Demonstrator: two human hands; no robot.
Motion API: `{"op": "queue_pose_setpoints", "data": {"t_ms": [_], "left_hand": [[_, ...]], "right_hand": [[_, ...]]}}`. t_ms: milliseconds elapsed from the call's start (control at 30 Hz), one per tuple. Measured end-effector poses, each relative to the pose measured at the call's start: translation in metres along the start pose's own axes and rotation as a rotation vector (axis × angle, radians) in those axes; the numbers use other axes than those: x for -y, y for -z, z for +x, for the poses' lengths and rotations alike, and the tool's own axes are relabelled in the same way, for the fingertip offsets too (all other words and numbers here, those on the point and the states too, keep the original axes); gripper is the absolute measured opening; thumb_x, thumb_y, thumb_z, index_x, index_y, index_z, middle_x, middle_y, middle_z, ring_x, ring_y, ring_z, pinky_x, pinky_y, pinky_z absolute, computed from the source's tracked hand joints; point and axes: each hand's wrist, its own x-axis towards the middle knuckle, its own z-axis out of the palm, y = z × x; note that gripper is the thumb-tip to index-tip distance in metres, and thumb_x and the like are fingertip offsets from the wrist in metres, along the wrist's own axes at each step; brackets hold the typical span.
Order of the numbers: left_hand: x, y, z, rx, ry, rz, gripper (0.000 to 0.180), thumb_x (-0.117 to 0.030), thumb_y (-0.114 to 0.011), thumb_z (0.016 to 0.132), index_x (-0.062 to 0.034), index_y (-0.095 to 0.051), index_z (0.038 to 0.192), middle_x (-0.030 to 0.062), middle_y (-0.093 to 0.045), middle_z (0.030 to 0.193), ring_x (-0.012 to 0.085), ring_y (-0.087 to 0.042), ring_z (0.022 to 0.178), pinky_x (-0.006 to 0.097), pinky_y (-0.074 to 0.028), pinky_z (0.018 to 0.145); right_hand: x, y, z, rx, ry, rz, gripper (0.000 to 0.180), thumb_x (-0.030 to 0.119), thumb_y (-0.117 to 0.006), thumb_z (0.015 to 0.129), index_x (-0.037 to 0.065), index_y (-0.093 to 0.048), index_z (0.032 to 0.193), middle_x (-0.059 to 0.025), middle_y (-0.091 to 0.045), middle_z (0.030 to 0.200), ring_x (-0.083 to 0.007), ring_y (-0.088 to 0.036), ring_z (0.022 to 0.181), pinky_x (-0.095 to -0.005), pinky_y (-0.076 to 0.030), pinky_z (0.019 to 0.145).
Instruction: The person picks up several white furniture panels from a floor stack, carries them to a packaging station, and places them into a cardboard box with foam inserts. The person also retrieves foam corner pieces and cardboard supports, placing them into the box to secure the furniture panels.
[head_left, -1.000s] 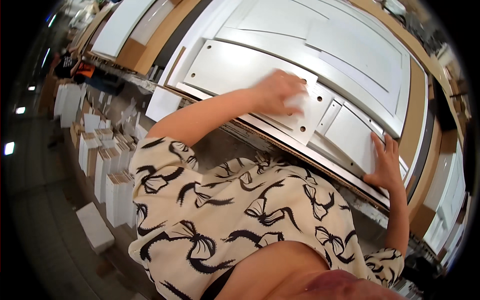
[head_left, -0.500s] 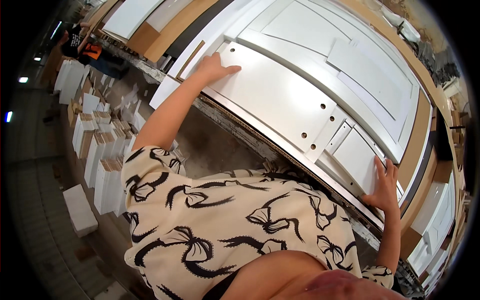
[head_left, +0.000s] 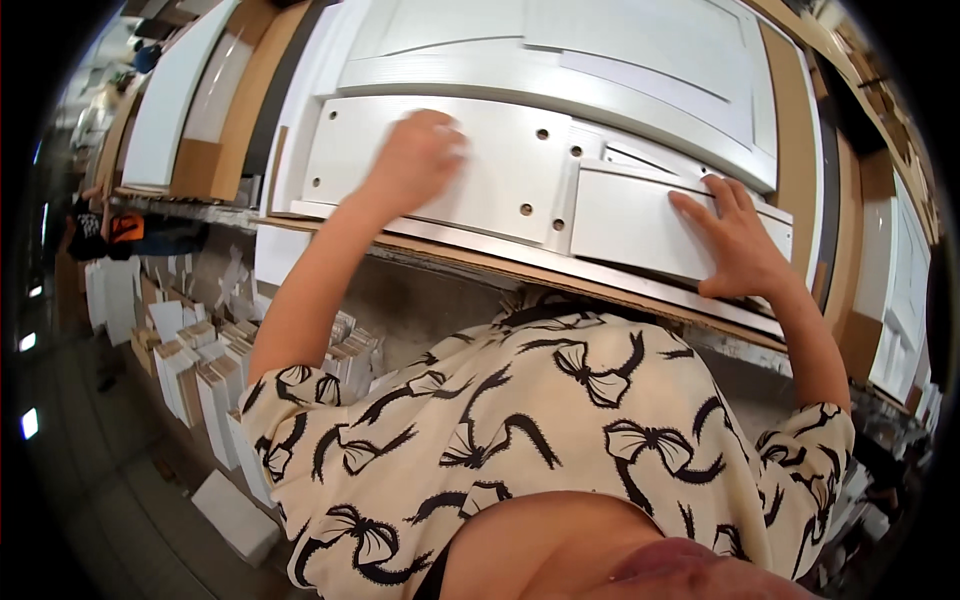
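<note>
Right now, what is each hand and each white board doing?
left hand: flat on the long panel, blurred.
right hand: fingers spread, pressing the small panel.
long white panel: lying flat, holes showing.
small white panel: lying flat beside it.
white door: lying flat behind.

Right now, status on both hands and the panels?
Left hand flat on long white drilled panel. Right hand flat on smaller white panel. Panels butt end to end. Nothing in the way.

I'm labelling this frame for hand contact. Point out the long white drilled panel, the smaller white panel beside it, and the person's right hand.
Long white drilled panel (head_left: 500, 165): head view, bare face near the middle.
Smaller white panel (head_left: 630, 225): head view, bare face.
Right hand (head_left: 735, 240): head view, back of hand.
</note>
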Motion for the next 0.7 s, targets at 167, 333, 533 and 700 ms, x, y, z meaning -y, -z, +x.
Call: {"op": "queue_pose_setpoints", "data": {"t_ms": [167,333,533,700], "left_hand": [[-0.069,-0.045,0.026,0.226,-0.584,-0.217,0.014,-0.012,-0.066,0.069,-0.0061,-0.056,0.077,0.0083,-0.055,0.099,0.0260,-0.050,0.100,0.038,-0.038,0.087],[-0.078,-0.049,0.028,0.375,-0.647,-0.165,0.014,-0.016,-0.065,0.071,-0.0073,-0.056,0.077,0.0068,-0.053,0.104,0.0230,-0.048,0.104,0.039,-0.034,0.092],[-0.088,-0.057,0.040,0.256,-0.766,0.004,0.010,-0.018,-0.062,0.077,-0.0092,-0.056,0.076,0.0063,-0.052,0.104,0.0214,-0.049,0.105,0.040,-0.036,0.092],[-0.076,-0.054,0.038,0.128,-0.662,-0.034,0.013,-0.019,-0.065,0.076,-0.0093,-0.057,0.075,0.0064,-0.055,0.099,0.0218,-0.051,0.101,0.041,-0.039,0.088]], "right_hand": [[-0.038,-0.006,-0.039,-0.024,-0.146,-0.037,0.096,0.015,-0.070,0.042,0.022,-0.038,0.132,-0.0228,-0.029,0.132,-0.0411,-0.029,0.122,-0.0433,-0.031,0.102],[-0.052,-0.020,-0.059,-0.080,-0.279,0.044,0.100,0.018,-0.070,0.042,0.024,-0.034,0.135,-0.0235,-0.030,0.133,-0.0421,-0.030,0.122,-0.0462,-0.030,0.102],[-0.057,-0.022,-0.056,-0.063,-0.242,-0.041,0.104,0.019,-0.069,0.039,0.025,-0.033,0.135,-0.0246,-0.030,0.132,-0.0424,-0.031,0.120,-0.0465,-0.029,0.102],[-0.061,-0.027,-0.047,-0.113,-0.182,-0.030,0.104,0.021,-0.070,0.038,0.025,-0.033,0.135,-0.0248,-0.032,0.131,-0.0422,-0.031,0.119,-0.0467,-0.030,0.102]]}}
